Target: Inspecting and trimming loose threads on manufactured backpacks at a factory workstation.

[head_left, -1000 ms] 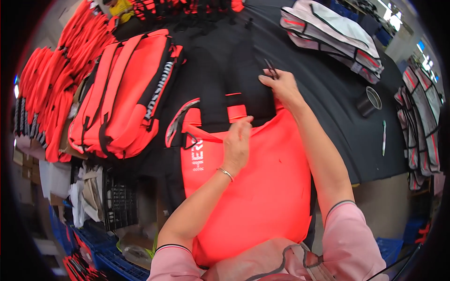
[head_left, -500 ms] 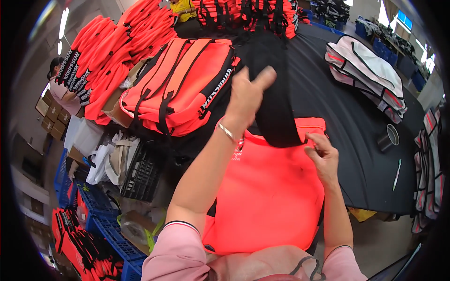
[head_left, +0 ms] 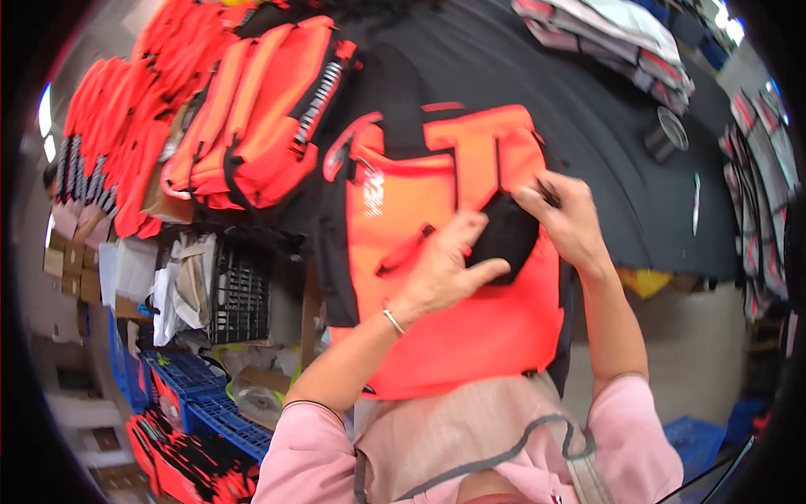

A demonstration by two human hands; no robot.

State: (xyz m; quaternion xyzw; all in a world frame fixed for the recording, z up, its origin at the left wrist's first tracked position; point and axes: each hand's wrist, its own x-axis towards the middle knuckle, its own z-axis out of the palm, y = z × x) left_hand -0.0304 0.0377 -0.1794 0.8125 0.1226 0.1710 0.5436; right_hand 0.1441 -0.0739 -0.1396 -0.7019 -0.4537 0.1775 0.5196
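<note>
A bright orange-red backpack lies in front of me at the near edge of the black-covered table. Orange shoulder straps cross its upper part, and a short red strap lies on the left of the panel. My right hand is closed at the right side, pinching the edge of a black fabric strap. At the left edge of that strap is my left hand, its fingers and thumb spread, the thumb over the black fabric. Motion blurs the left hand somewhat.
Another orange-red backpack lies at the far left, beside piles of more. White-grey bags, a dark cup and a toothbrush-like stick are to the right. A black crate and blue crates stand at left.
The view has shifted, showing more of the near side. The backpack's shoulder straps now show on top. The long black piece across the upper bag now appears as a shorter part between my hands. My left hand has come down.
</note>
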